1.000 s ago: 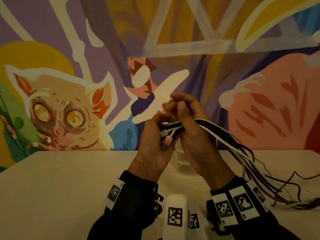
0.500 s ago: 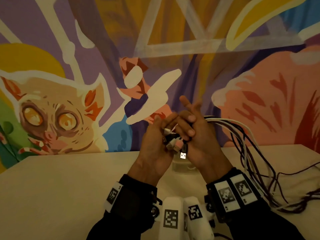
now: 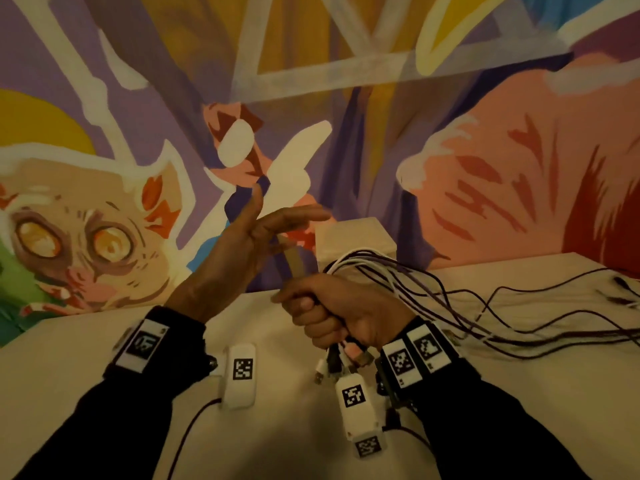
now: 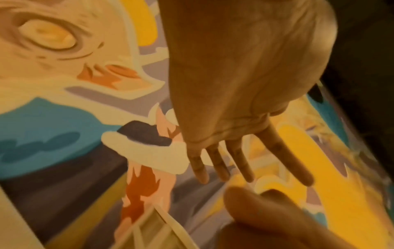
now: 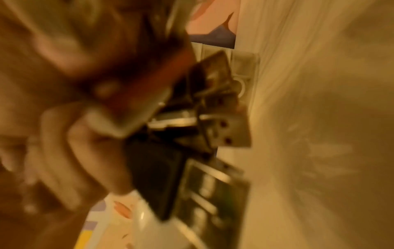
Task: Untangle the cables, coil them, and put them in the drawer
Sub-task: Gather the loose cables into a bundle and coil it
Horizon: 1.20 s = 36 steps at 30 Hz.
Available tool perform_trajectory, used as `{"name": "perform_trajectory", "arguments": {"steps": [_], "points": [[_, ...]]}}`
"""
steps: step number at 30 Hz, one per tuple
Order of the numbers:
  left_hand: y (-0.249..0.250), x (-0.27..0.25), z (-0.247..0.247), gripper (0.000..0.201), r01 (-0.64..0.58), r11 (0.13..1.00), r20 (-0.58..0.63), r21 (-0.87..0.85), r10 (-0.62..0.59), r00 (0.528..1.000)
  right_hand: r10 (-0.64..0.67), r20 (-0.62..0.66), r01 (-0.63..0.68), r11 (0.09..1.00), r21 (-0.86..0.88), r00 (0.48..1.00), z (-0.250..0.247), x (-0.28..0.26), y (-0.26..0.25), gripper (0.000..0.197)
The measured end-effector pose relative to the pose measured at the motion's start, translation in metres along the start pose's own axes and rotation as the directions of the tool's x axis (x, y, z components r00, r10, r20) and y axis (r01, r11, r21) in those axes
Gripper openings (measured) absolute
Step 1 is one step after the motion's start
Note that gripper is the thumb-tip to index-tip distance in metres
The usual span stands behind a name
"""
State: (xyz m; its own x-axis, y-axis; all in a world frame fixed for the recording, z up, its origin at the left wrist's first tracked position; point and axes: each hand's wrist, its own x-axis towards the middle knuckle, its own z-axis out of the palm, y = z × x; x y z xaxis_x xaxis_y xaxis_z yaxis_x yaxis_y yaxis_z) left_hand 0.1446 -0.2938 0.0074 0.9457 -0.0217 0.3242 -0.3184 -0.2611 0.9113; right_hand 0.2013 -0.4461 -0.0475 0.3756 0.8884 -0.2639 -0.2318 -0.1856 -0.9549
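My right hand (image 3: 320, 311) makes a fist round a bundle of white and dark cables (image 3: 377, 268) just above the table. Their plug ends (image 3: 341, 358) stick out under the fist. The cables arch over the hand and trail off to the right across the table (image 3: 86, 368). A tan strip (image 3: 294, 261) rises from the fist toward my left hand (image 3: 273, 220), which is raised, fingers straight and spread, holding nothing. The left wrist view shows those spread fingers (image 4: 234, 160) against the mural. The right wrist view is blurred, with curled fingers (image 5: 70, 151) round metal USB plugs (image 5: 230, 134).
A small white box (image 3: 353, 237) stands on the table behind the hands, against the painted wall. Loose cable ends (image 3: 620, 285) lie at the far right. White tagged wrist units (image 3: 242, 375) hang below both wrists.
My left hand has let go of the plugs and lifted up and left, fingers spread. The right hand has dropped lower with the whole bundle in its fist, uncovering the white box.
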Motion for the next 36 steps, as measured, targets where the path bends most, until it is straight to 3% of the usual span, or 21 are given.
{"name": "perform_trajectory", "arguments": {"steps": [3,8,12,16,19,23,27,30,36], "points": [[0.002,0.006,0.002,0.077,-0.019,0.994,0.118,0.11,0.006,0.993,0.109,0.074,-0.104,0.993,-0.062,0.991,0.01,0.009,0.01,0.05],[-0.002,0.015,0.016,0.059,0.027,0.926,0.289,0.375,-0.144,0.947,0.157,0.102,-0.148,0.985,-0.088,0.982,0.018,0.018,0.017,0.05],[-0.014,0.023,0.008,0.055,0.009,0.851,0.283,0.525,-0.185,0.941,0.201,0.09,-0.188,0.972,-0.141,0.975,0.021,0.019,0.018,0.051],[-0.029,0.026,-0.02,0.06,0.008,0.732,0.205,0.682,-0.201,0.958,0.203,0.028,-0.189,0.947,-0.262,0.979,0.015,0.009,0.011,0.051],[-0.045,0.016,-0.042,0.065,0.078,0.76,0.117,0.645,-0.2,0.973,0.093,-0.092,-0.119,0.933,-0.34,0.991,-0.001,-0.011,-0.006,0.049],[-0.053,-0.01,-0.041,0.054,0.106,0.866,0.066,0.489,-0.158,0.985,-0.103,-0.173,0.047,0.952,-0.303,0.979,-0.013,-0.036,-0.027,0.046],[-0.047,-0.031,-0.015,0.059,0.123,0.986,0.06,0.108,-0.13,0.99,-0.262,-0.252,0.164,0.922,-0.35,0.932,-0.016,-0.052,-0.033,0.044],[-0.051,-0.033,0.0,0.056,0.204,0.967,-0.013,-0.151,-0.208,0.978,-0.334,-0.33,0.196,0.901,-0.387,0.883,-0.018,-0.05,-0.029,0.05],[-0.063,-0.019,0.022,0.053,0.224,0.973,-0.275,-0.065,-0.233,0.933,-0.462,-0.438,0.098,0.767,-0.635,0.771,-0.025,-0.03,-0.005,0.056]]}}
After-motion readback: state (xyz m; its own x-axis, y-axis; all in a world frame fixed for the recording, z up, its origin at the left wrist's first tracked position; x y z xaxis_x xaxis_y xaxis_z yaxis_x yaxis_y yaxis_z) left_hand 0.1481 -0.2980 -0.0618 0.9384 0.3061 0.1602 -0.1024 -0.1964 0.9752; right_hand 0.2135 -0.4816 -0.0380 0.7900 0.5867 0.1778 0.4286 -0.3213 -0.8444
